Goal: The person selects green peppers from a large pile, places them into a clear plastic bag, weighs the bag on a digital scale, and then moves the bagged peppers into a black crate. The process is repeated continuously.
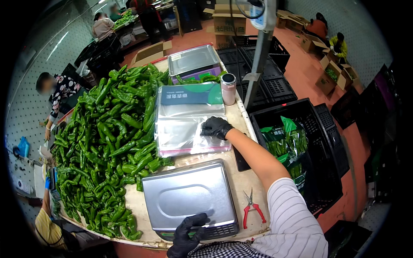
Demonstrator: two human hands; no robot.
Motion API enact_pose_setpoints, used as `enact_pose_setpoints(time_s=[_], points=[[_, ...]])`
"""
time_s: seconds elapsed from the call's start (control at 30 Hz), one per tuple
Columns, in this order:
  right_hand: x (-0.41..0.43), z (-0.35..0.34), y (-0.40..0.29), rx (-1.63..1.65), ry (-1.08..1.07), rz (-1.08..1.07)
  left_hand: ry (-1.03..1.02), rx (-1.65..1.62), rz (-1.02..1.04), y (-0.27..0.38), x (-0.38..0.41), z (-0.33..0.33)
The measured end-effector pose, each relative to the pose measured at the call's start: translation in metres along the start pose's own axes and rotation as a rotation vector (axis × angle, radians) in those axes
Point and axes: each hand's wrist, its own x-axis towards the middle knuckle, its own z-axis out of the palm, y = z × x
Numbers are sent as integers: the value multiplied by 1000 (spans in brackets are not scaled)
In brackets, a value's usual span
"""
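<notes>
My right hand (215, 127), in a black glove, rests with bent fingers on a stack of clear plastic bags (180, 129); whether it grips a bag is unclear. My left hand (188, 233), also black-gloved, is held with fingers apart over the near edge of a digital scale with a metal plate (190, 196). A large heap of green peppers (106, 142) covers the table left of the bags. Red-handled pruning snips (252, 209) lie with blades apart to the right of the scale. A dark phone-like object (240, 159) is partly hidden under my right forearm.
A pink bottle (228, 90) and a second scale (193, 60) stand at the far side. Right of the table, a black crate (317, 154) holds bagged peppers, near a metal post (256, 67). Co-workers are at the left edge; others work among cardboard boxes (327, 79) beyond.
</notes>
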Motion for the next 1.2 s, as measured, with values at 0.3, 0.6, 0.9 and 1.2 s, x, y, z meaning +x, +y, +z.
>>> enact_pose_setpoints(time_s=[0.3, 0.6, 0.9, 1.2], points=[[-15, -68, -117, -337, 75, -166, 522, 740, 543, 16, 78, -64], [-178, -27, -244, 103, 503, -192, 548, 1347, 787, 17, 100, -88], [-213, 83, -287, 1649, 605, 701, 189, 875, 560, -14, 1, -10], [-223, 124, -276, 919, 760, 566, 216, 296, 276, -36, -8, -42]])
